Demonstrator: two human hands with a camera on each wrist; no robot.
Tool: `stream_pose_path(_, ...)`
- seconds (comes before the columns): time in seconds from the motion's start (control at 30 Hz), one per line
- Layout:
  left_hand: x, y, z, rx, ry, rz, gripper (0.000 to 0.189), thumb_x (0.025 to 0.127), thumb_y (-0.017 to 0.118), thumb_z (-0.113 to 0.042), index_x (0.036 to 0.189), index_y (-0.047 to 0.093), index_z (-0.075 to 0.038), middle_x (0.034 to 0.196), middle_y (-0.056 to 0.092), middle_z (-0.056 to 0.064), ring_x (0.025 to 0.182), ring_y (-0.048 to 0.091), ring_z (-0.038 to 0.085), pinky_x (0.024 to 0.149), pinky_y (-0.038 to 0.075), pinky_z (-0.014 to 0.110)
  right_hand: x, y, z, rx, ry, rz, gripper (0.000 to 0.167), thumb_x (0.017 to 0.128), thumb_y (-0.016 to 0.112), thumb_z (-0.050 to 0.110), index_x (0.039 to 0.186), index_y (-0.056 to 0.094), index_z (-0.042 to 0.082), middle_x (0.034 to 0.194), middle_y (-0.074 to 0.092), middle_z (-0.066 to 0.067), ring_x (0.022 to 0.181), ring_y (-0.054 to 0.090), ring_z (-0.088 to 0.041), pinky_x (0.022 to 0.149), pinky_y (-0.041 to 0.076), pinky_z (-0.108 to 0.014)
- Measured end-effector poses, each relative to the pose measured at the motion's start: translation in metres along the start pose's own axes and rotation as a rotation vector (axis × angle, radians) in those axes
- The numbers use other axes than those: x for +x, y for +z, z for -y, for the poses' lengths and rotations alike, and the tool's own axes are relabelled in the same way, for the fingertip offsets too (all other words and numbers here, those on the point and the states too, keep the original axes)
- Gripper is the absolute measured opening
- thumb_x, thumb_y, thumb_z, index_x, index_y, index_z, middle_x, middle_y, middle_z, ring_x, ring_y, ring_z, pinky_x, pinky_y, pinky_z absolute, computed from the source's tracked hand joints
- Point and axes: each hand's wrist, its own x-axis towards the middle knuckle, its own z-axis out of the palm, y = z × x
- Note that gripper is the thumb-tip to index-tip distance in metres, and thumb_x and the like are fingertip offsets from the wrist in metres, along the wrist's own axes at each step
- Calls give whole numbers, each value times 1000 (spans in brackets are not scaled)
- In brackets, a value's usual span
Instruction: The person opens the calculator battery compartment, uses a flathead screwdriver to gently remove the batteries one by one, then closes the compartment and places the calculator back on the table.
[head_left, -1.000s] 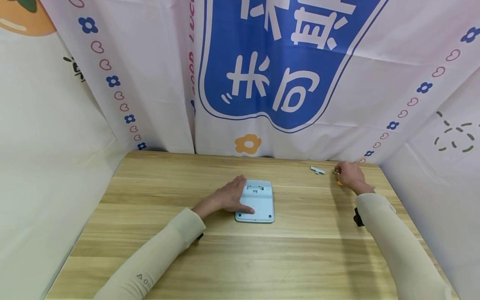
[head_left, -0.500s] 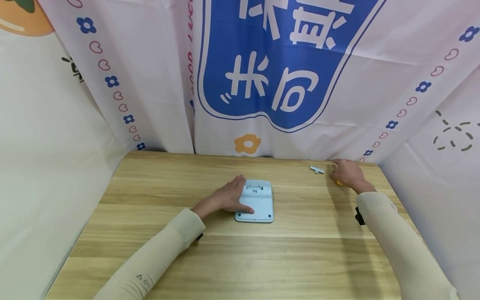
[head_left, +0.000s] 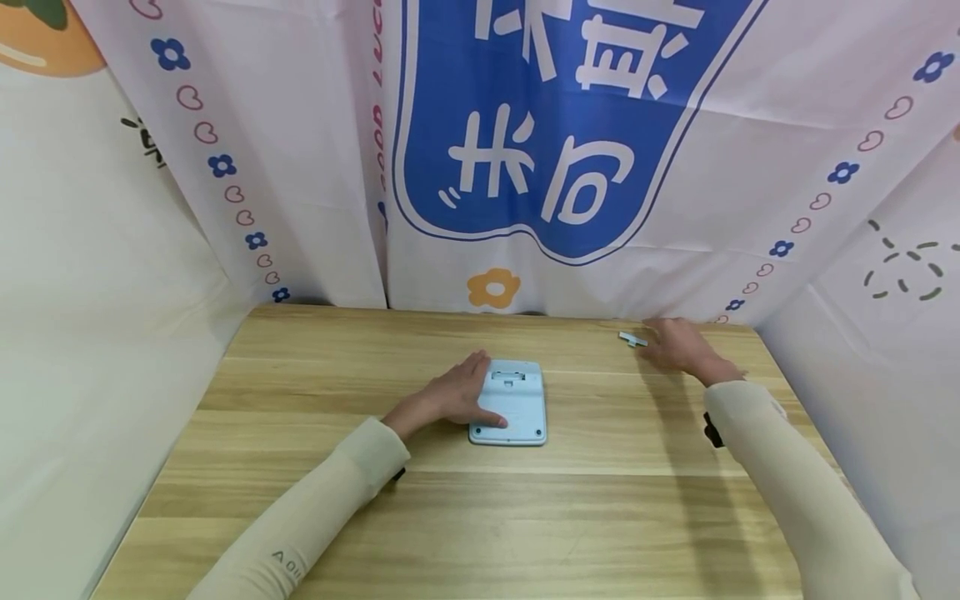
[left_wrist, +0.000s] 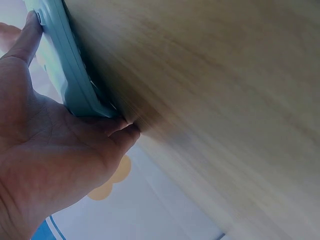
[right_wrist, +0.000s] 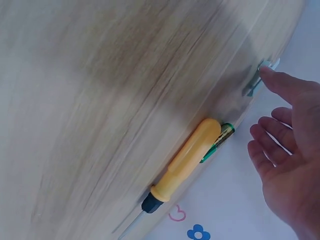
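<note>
A light-blue calculator [head_left: 523, 408] lies back side up on the table, its small battery compartment uncovered. My left hand [head_left: 456, 395] holds its left side, thumb across the back and fingers along the edge. In the left wrist view those fingertips reach down to the wood beside the calculator [left_wrist: 77, 82]. At the back right, my right hand [head_left: 678, 347] is beside the pale-blue battery cover [head_left: 632, 339]. The right wrist view shows that hand [right_wrist: 295, 142] with loose fingers and nothing in the palm. Its thumb tip overlaps the cover [right_wrist: 256, 82].
A yellow-handled screwdriver [right_wrist: 185, 162] lies near the table's back edge, with a green-and-gold battery [right_wrist: 220, 142] beside its handle. Behind the wooden table [head_left: 480, 533] hangs a printed white cloth [head_left: 322, 208]; more cloth stands at both sides.
My right hand has let go of the green-and-gold battery by the screwdriver and moved left to the battery cover. The left hand and the calculator stay in place.
</note>
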Motion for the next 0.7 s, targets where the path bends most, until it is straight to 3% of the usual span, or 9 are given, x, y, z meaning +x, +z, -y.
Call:
stream_pose_path(0.13, -1, 0, 0, -6, -4, -1, 123, 89, 78, -64, 169, 8, -2, 178, 7, 18, 164, 14, 34, 130, 21, 53, 2, 1, 5, 7, -29, 5, 57, 96, 78, 16, 141, 58, -12, 140, 60, -37, 123, 61, -54, 103, 49, -67)
stream_pose_path(0.23, 0, 0, 0, -4, -4, -1, 124, 89, 78, -64, 169, 8, -2, 178, 7, 18, 164, 14, 34, 130, 22, 54, 3, 1, 10, 6, -51, 13, 55, 96, 78, 14, 141, 59, -12, 141, 59, -36, 129, 56, -57, 108, 46, -68)
stream_pose_path(0.7, 0, 0, -1, -3, -4, 6, 124, 89, 77, -65, 169, 8, -1, 178, 7, 18, 164, 13, 33, 130, 21, 53, 8, 8, 11, -34, -139, 4, 41, 98, 73, 8, 135, 66, -9, 128, 70, -30, 116, 67, -51, 97, 54, -63)
